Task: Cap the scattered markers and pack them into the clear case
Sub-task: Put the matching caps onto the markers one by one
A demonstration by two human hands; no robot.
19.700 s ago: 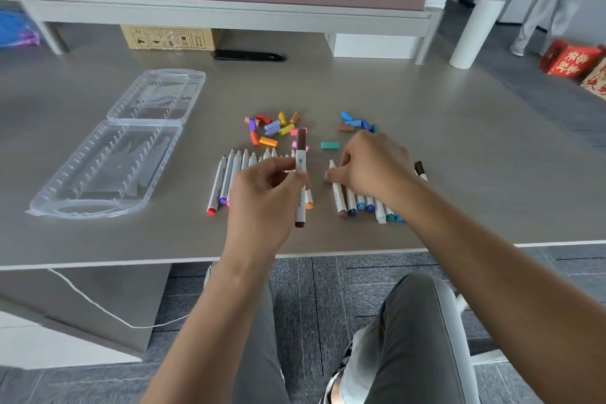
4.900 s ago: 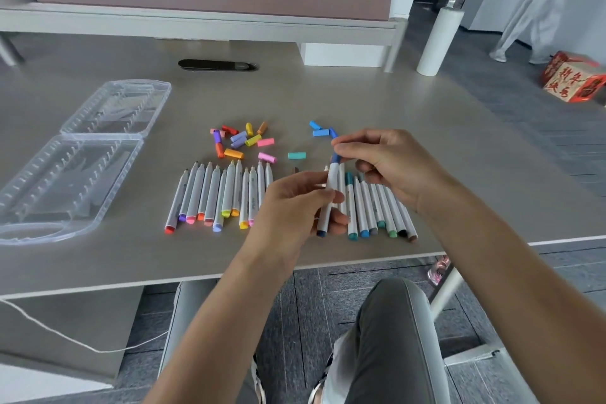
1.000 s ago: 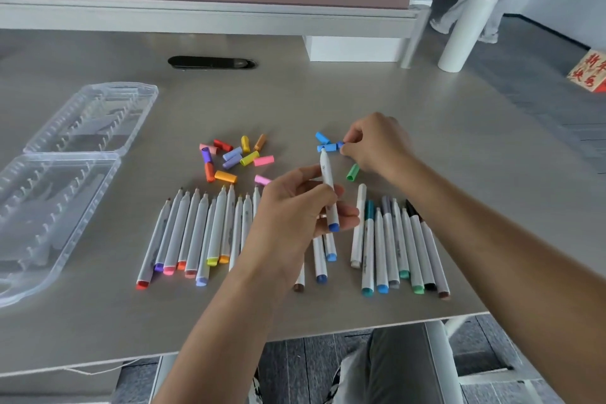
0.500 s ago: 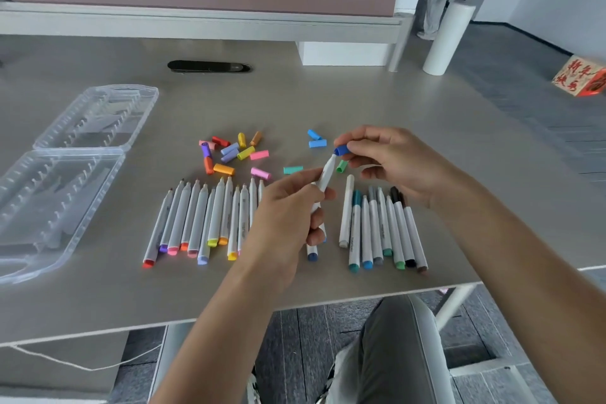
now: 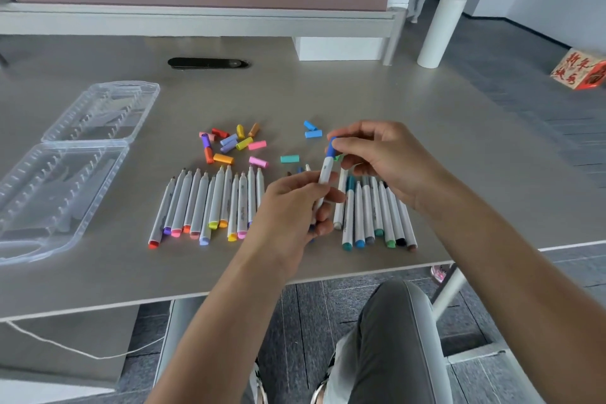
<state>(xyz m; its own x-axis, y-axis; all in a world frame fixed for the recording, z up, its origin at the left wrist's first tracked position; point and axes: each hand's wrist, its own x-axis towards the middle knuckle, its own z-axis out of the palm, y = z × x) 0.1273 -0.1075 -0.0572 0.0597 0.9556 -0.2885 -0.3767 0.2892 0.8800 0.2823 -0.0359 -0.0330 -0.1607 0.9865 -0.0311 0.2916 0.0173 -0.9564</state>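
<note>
Blue cap [image 5: 332, 147] sits pinched in the right hand [image 5: 383, 161], directly above the left hand [image 5: 296, 207], which grips the marker [image 5: 324, 179] upright; its long axis points into the cap.

A white marker [image 5: 325, 174] with a blue cap [image 5: 331, 147] on its upper end stands tilted above the table, gripped round its lower barrel by the left hand [image 5: 295, 207], while the right hand [image 5: 383, 157] pinches the cap. A row of uncapped white markers [image 5: 210, 203] with coloured ends lies side by side near the table's front edge on the left, and a second row [image 5: 377, 213] lies just right of the hands. Loose caps [image 5: 229, 144] in red, purple, yellow, orange and pink are scattered behind the left row; two blue caps [image 5: 311, 130] and a teal cap [image 5: 290, 158] lie further right. The clear case [image 5: 65, 161] lies open at the far left.
</note>
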